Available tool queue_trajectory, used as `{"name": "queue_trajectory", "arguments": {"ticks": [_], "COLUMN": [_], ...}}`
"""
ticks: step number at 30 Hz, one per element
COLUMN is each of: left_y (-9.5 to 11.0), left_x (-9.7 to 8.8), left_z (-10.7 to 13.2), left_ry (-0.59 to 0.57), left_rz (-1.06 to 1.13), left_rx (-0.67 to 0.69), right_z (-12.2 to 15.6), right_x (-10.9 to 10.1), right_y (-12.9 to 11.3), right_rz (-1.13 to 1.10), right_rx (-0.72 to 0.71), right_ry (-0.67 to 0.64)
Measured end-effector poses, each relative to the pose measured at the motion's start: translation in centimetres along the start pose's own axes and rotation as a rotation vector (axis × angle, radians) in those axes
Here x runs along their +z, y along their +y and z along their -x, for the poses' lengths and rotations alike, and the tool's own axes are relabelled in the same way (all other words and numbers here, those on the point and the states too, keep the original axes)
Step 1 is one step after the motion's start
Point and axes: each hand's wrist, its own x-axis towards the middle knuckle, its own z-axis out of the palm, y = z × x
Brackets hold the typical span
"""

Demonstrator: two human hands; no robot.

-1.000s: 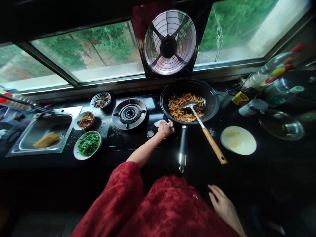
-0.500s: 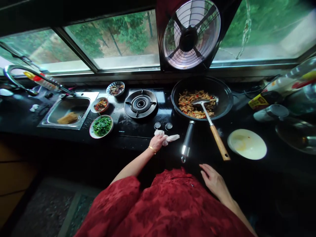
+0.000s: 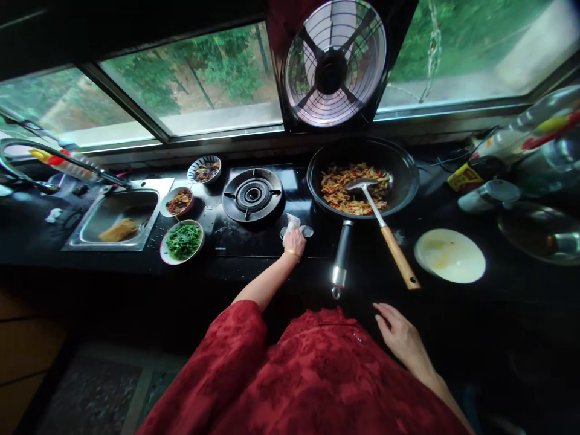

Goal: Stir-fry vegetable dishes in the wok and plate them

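My left hand (image 3: 295, 243) is closed on a crumpled white paper towel (image 3: 293, 221), pressed to the black stove top (image 3: 249, 241) between its two knobs (image 3: 307, 231). My right hand (image 3: 399, 335) hangs by the counter's front edge, fingers loosely apart and holding nothing. Ahead of it a black wok (image 3: 403, 181) full of cooked shredded food (image 3: 348, 190) sits on the right side of the stove. A spatula (image 3: 394, 251) with a wooden handle rests in the wok, its handle sticking out toward me.
Left of the bare gas burner (image 3: 252, 193) stand a bowl of chopped greens (image 3: 183, 240), a bowl of chopped peppers (image 3: 178, 202) and a striped bowl (image 3: 204, 171). A sink (image 3: 149, 205) holds a sponge-like item (image 3: 118, 230). A stained white plate (image 3: 453, 257) lies right of the wok.
My left hand has moved forward with the paper towel, from the stove's front edge to between the knobs. My right hand stays nearly where it was. The view has shifted slightly.
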Motion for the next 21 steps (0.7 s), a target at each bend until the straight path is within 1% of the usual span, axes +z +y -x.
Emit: {"name": "queue_trajectory", "arguments": {"ticks": [2,3,5,7,9,11,12,14,17,19,21], "left_y": [-0.8,-1.4,-3.3,-5.4,-7.4,-8.9,-9.5,-10.5,-11.9,-12.6,-12.9], "left_x": [1.2,1.4,1.4,0.6,-0.5,-1.2,-1.3,-1.1,-0.7,-1.0,-1.6], "left_z": [3.1,4.5,6.6,7.4,6.9,5.6,4.9,3.8,3.4,3.2,2.6], "left_ry": [-0.002,-0.008,-0.019,0.004,0.08,0.149,0.155,0.125,0.083,0.118,0.177], "left_rz": [0.0,0.003,0.011,0.016,0.014,0.015,0.021,0.037,0.05,0.044,0.024], "left_rx": [0.036,0.059,0.106,0.114,0.08,0.051,0.029,-0.041,-0.168,-0.211,-0.228], "right_z": [0.7,0.9,1.1,0.9,0.5,-0.2,-0.5,-1.1,-1.7,-2.2,-3.1], "right_x": [0.2,0.4,0.6,0.5,0.2,-0.3,-0.6,-1.5,-3.3,-4.7,-6.1], "right_y": [0.6,0.9,1.2,1.2,1.3,1.3,1.4,1.6,2.0,2.1,2.0], "right_rz": [0.0,-0.001,-0.005,-0.003,0.002,0.011,0.017,0.034,0.045,0.009,-0.044], "right_rx": [0.024,0.033,0.045,0.049,0.044,0.037,0.035,0.043,0.085,0.143,0.206], "right_ry": [0.0,-0.002,-0.011,-0.018,-0.016,-0.012,-0.006,0.016,0.071,0.138,0.223]}}
